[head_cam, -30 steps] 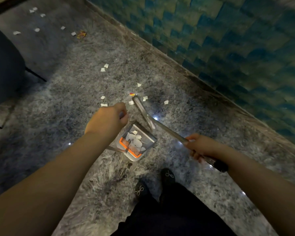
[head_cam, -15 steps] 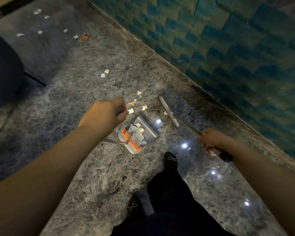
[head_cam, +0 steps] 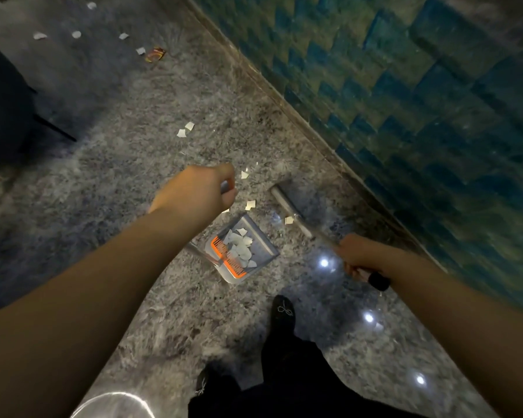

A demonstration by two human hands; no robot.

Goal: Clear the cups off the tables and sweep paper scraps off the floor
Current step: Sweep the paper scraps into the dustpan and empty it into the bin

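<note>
My left hand (head_cam: 198,193) grips the top of the long dustpan handle. The grey dustpan (head_cam: 261,256) stands on the marble floor below it, with an orange comb edge and several white paper scraps (head_cam: 239,247) inside. My right hand (head_cam: 361,256) grips the broom handle (head_cam: 378,280) near its black end. The broom head (head_cam: 289,208) lies on the floor right of the pan's mouth, close to the wall base. A few loose scraps (head_cam: 250,204) lie between pan and broom. Two more scraps (head_cam: 185,130) sit farther ahead.
A teal tiled wall (head_cam: 420,101) runs diagonally on the right. A dark chair (head_cam: 3,101) stands at the left. More scraps (head_cam: 123,36) and a coloured wrapper (head_cam: 155,54) lie far ahead. My dark shoes (head_cam: 283,313) stand just behind the pan.
The broom head has swung from in front of the pan's mouth to the right, toward the wall. The pan has stayed put while I stepped closer.
</note>
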